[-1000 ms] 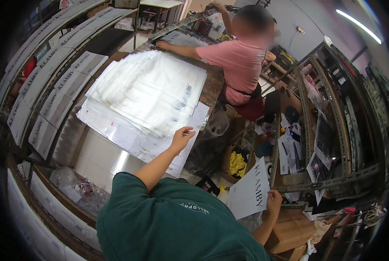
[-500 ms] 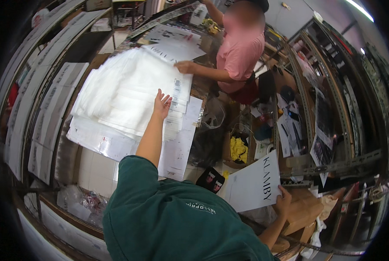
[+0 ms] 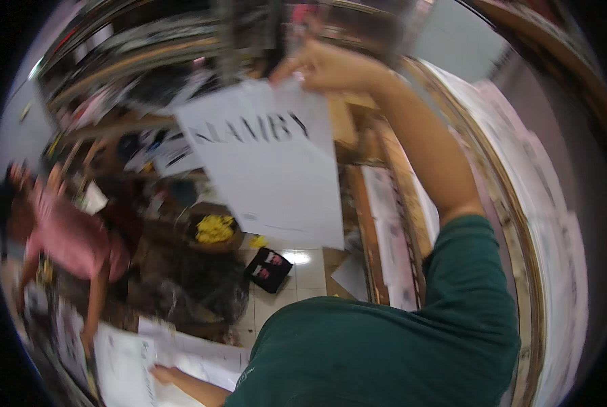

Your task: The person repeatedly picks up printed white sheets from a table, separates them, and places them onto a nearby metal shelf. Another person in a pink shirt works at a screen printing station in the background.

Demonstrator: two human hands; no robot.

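Observation:
My right hand (image 3: 310,71) is raised, its fingers closed on the top edge of a white sheet (image 3: 269,180) with large dark lettering along that edge. The sheet hangs down in front of the racks and stays nearly flat. Low on the left, my left hand (image 3: 166,374) is beside a pile of white sheets (image 3: 124,359), apparently touching its edge. Blur and small size hide how its fingers are bent.
A person in a pink shirt (image 3: 73,227) stands at the left, one arm down by the white sheets. Behind the hanging sheet are a box of yellow material (image 3: 215,229), a black printed item (image 3: 269,269) on the tiled floor, and cluttered shelves. A rack of white panels (image 3: 514,169) rises at the right.
The view has swung right toward the racks. My right hand has lifted the lettered sheet from low at my side to up in front. My left hand's fingers were spread over the pile before.

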